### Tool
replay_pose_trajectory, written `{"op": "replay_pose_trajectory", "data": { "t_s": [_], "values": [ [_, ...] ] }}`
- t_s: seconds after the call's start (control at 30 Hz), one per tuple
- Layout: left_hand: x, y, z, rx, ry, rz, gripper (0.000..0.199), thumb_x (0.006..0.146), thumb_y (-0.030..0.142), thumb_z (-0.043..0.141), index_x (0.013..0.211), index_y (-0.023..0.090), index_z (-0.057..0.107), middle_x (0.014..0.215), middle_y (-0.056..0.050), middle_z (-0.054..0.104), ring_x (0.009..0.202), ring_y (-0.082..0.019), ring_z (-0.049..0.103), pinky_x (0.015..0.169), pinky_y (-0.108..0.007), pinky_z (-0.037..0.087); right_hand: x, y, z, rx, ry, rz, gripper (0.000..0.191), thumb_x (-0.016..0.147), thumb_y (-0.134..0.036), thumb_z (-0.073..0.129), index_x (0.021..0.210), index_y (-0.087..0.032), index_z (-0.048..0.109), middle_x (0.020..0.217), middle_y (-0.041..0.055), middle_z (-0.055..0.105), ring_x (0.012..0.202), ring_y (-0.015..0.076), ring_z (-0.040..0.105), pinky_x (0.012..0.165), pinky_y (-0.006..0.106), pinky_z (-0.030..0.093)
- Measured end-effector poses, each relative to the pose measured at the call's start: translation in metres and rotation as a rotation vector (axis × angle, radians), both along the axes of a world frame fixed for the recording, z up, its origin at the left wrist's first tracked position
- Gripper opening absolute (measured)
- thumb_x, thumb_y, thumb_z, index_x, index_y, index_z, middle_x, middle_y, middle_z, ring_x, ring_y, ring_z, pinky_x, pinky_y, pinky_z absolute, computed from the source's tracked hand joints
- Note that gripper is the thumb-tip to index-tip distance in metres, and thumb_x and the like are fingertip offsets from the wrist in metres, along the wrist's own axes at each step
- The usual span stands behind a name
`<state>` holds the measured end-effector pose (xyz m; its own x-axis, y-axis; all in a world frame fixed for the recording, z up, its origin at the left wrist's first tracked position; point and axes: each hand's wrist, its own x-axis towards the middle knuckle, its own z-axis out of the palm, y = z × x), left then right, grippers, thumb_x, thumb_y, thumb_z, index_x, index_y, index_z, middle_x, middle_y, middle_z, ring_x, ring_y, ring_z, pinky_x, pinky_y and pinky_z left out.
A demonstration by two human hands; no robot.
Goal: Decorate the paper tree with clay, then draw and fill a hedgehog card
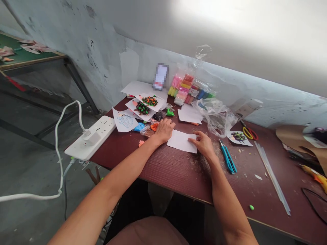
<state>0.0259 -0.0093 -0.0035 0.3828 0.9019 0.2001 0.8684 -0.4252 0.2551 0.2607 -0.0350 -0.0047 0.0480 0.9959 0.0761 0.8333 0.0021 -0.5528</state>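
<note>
A blank white paper card (181,141) lies on the dark red table between my two hands. My right hand (203,144) pinches its right edge, thumb over the paper. At the card's upper left corner, my left hand (165,130) has its fingers bent downward; the fingertips are hidden, so what they hold is unclear. Just left of that hand are orange clay (154,127) in a clear wrapper and a blue clay packet (139,127). Black clay (158,116) and bright green clay (170,112) lie behind it.
Hedgehog pictures (142,108) and a blue hedgehog drawing (124,121) lie at the back left, near a power strip (95,136). Bagged colored clay (186,90) leans on the wall. A teal utility knife (228,157), scissors (249,133) and clear glue sticks (273,178) lie right.
</note>
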Motion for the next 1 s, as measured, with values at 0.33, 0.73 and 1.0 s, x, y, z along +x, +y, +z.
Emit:
{"op": "replay_pose_trajectory", "data": {
  "t_s": [0.33,0.73,1.0],
  "values": [
    [0.009,-0.014,0.005,-0.110,-0.116,-0.312,0.023,0.092,0.021,0.062,0.113,0.015,0.071,0.132,-0.013,0.065,0.120,-0.025,0.057,0.105,-0.038,0.047,-0.003,-0.003,0.006,-0.019,-0.014,0.029,0.048,0.070,-0.046,0.074,0.108,-0.018,0.072,0.067,-0.0010,0.062,0.062,0.0172,0.052,0.062,0.029,0.037],
    [0.007,-0.009,-0.007,-0.097,-0.067,-0.348,0.014,0.093,0.017,0.061,0.100,0.019,0.072,0.130,-0.009,0.067,0.117,-0.024,0.059,0.101,-0.038,0.050,0.017,0.001,0.006,0.152,0.067,-0.226,0.042,0.082,-0.050,0.059,0.094,-0.013,0.074,0.065,0.0042,0.065,0.062,0.0192,0.055,0.064,0.031,0.038],
    [-0.003,-0.003,-0.007,-0.105,-0.049,-0.164,0.023,0.089,0.021,0.061,0.109,0.016,0.070,0.117,-0.013,0.065,0.114,-0.028,0.057,0.102,-0.042,0.048,0.007,-0.001,0.002,0.070,-0.123,-0.067,0.021,0.082,-0.036,0.062,0.089,-0.019,0.073,0.085,0.0068,0.072,0.075,0.0196,0.060,0.068,0.030,0.039]
  ]
}}
